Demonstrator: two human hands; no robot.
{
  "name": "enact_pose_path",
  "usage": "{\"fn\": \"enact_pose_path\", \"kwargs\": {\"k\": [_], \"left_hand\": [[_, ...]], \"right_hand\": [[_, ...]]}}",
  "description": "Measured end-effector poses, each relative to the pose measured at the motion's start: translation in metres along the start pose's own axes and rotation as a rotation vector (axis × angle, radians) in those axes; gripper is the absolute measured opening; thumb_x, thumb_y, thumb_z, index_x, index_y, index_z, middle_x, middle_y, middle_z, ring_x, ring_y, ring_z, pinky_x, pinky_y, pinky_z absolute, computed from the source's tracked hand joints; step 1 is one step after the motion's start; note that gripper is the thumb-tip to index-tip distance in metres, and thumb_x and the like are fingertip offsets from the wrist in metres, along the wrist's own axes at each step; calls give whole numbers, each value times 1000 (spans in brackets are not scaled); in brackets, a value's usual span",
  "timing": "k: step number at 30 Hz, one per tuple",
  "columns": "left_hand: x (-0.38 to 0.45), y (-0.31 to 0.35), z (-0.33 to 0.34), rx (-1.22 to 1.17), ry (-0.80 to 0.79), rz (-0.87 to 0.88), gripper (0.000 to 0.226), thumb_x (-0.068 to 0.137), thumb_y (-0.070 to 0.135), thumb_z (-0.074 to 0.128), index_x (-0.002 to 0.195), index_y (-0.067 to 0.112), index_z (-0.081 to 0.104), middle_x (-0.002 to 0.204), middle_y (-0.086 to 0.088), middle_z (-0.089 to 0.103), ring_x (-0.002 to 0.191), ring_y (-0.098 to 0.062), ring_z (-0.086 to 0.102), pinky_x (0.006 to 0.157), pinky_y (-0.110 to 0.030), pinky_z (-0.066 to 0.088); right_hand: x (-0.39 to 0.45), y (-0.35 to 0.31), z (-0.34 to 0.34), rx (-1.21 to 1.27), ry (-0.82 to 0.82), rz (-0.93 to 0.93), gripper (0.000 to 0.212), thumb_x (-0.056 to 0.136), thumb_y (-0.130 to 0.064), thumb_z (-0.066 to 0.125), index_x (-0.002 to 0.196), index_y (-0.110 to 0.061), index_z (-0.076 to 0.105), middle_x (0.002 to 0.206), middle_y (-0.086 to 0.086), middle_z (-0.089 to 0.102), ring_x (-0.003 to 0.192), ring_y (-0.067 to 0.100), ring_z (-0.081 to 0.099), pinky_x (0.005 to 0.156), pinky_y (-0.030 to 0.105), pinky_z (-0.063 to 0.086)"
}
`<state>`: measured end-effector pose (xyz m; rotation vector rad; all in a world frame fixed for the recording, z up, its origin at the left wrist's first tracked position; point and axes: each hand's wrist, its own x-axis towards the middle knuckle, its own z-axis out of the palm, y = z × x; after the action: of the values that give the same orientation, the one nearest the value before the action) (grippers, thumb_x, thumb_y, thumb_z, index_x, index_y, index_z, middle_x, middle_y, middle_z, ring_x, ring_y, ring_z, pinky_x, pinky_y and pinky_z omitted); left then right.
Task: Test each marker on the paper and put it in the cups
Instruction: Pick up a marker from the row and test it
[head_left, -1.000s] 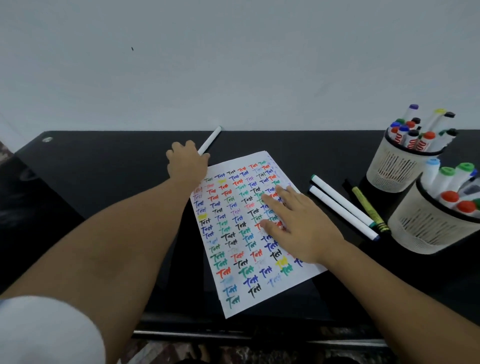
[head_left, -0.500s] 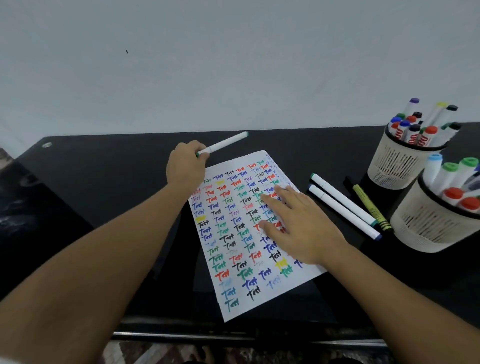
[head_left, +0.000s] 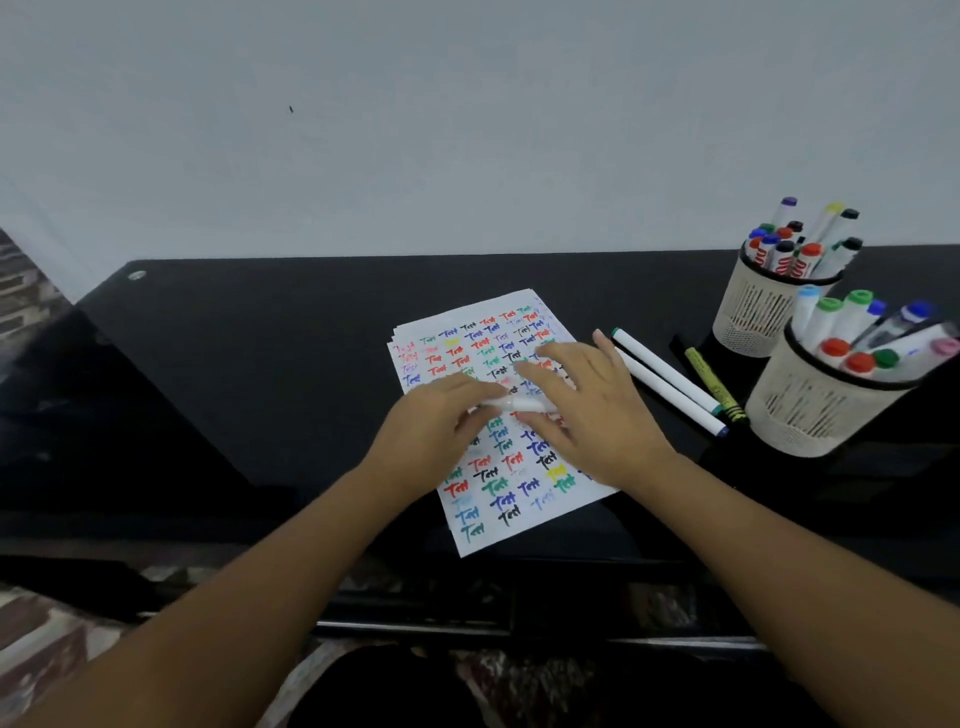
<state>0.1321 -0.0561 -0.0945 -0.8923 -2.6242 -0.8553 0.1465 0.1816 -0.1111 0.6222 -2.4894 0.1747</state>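
A white sheet of paper (head_left: 483, 499) covered in rows of coloured "Test" marks lies on the black table (head_left: 270, 364). My left hand (head_left: 431, 431) grips a white marker (head_left: 514, 404) over the middle of the sheet. My right hand (head_left: 597, 410) is at the marker's other end, thumb under it and fingers spread above the paper; motion blur hides whether it grips it. Two white markers (head_left: 670, 379) and a yellow-green one (head_left: 714, 384) lie right of the paper. Two beige mesh cups, the far cup (head_left: 753, 317) and the near cup (head_left: 810, 410), stand at the right, holding several markers.
A pale wall rises behind the table. The table's front edge runs below my forearms, with a patterned floor beneath. A small round fitting (head_left: 136, 275) sits at the table's far left corner.
My left hand picked the white marker up from beyond the paper's top and carried it back over the sheet. My right hand lifted off the paper and met the marker.
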Motion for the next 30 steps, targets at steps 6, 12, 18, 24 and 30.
{"fn": "enact_pose_path", "kwargs": {"k": [6, 12, 18, 24, 30], "left_hand": [[-12, 2, 10, 27, 70, -36, 32, 100, 29, 63, 130, 16, 68, 113, 2, 72, 97, -13, 63, 83, -27, 48], [-13, 1, 14, 96, 117, 22, 28, 98, 24, 67, 123, 13, 71, 104, -2, 74, 91, -22, 64, 79, -38, 51], [-13, 1, 14, 97, 136, 2, 24, 99, 24, 66, 119, 13, 73, 93, 0, 73, 83, -21, 62, 74, -39, 50], [-12, 4, 11, 69, 93, 11, 22, 101, 27, 62, 114, 14, 74, 88, 3, 71, 80, -17, 56, 70, -23, 36], [-11, 2, 11, 70, 81, -44, 29, 101, 30, 63, 122, 13, 71, 98, 1, 72, 90, -17, 58, 76, -29, 44]], "right_hand": [[2, -1, 2, -98, -34, -124, 36, 108, -42, 42, 123, -22, 68, 90, -5, 67, 79, 24, 65, 102, 41, 38], [15, -5, -11, 2, -291, -129, 45, 110, -46, 32, 139, -23, 58, 103, -4, 64, 87, 19, 61, 80, 35, 42], [31, -13, -20, -15, -420, -108, 51, 106, -50, 16, 135, -31, 53, 98, -7, 60, 85, 19, 59, 68, 38, 47], [32, -9, -28, -89, -444, -99, 60, 100, -65, 6, 133, -40, 50, 86, -9, 60, 72, 13, 61, 54, 31, 46], [27, -8, -30, -36, -428, -21, 49, 106, -63, 23, 146, -44, 43, 94, -12, 66, 79, 13, 64, 57, 33, 48]]}}
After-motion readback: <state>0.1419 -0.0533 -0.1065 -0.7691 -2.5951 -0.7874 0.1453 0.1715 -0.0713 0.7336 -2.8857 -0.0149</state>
